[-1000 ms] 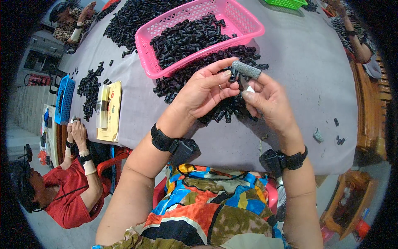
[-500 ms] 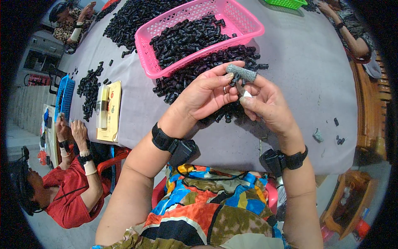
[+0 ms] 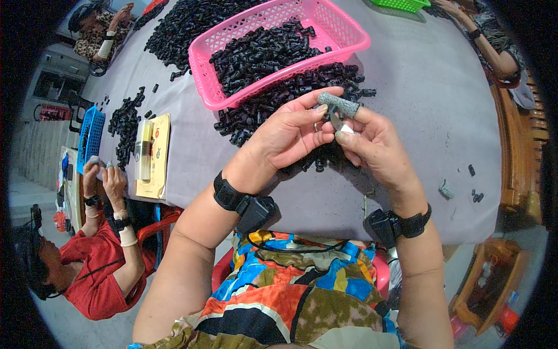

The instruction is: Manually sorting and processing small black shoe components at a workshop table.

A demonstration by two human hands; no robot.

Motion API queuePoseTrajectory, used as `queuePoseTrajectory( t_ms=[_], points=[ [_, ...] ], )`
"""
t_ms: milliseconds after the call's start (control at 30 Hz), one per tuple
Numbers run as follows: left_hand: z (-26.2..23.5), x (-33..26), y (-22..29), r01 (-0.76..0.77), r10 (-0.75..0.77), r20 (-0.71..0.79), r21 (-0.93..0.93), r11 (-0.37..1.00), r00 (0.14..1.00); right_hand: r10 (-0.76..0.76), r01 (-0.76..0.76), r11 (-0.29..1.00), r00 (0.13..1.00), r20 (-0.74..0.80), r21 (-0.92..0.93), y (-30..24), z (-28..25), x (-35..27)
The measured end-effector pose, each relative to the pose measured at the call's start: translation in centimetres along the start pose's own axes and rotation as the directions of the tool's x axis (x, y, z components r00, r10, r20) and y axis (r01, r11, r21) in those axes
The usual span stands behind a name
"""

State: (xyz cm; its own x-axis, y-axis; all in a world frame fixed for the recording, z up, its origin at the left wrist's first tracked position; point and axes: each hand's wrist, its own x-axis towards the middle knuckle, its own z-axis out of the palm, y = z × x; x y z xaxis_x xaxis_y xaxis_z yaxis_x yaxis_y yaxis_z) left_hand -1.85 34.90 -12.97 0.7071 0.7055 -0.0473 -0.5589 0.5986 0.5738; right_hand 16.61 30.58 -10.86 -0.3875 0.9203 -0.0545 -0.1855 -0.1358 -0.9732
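In front of the pink basket, my two hands meet over the table. My left hand (image 3: pixel 286 135) pinches a small black plastic part (image 3: pixel 326 113) between thumb and forefinger, mostly covered by the fingers. My right hand (image 3: pixel 381 148) grips a small knife blade (image 3: pixel 336 121) with a white wrapped end (image 3: pixel 347 129) under the thumb. A grey knitted finger sleeve (image 3: pixel 344 106) covers my right index finger, which reaches across behind the black part. The blade lies against or very close to the part; exact contact is hard to see.
The pink basket (image 3: pixel 200 78) holds many black parts. A heap of black parts (image 3: pixel 340 78) lies in front of it. At left are a smaller pile (image 3: pixel 124 125), a yellow booklet (image 3: pixel 158 174) and a blue basket (image 3: pixel 90 136). Co-workers sit around the table.
My right thumb and the blade have shifted slightly, the blade now turned a little more upright by the part. The left co-worker's hands have moved slightly.
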Motion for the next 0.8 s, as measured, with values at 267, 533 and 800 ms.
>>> queuePoseTrajectory(
  t_ms=[267,533,800],
  points=[
    [0.09,-0.1,-0.09,0.009,-0.007,0.031,-0.051,0.999,0.999,0.0,0.0,0.998,1.0,-0.007,0.059,-0.11,-0.03,-0.15],
    [0.08,-0.11,0.04,-0.013,0.013,0.016,-0.015,1.0,1.0,-0.008,0.001,0.994,0.997,0.072,0.107,-0.35,0.16,-0.32],
    [0.05,-0.22,0.11,-0.007,0.007,0.045,0.009,1.0,0.999,0.004,-0.007,0.996,0.999,0.036,0.091,-0.06,-0.28,0.06]
  ],
)
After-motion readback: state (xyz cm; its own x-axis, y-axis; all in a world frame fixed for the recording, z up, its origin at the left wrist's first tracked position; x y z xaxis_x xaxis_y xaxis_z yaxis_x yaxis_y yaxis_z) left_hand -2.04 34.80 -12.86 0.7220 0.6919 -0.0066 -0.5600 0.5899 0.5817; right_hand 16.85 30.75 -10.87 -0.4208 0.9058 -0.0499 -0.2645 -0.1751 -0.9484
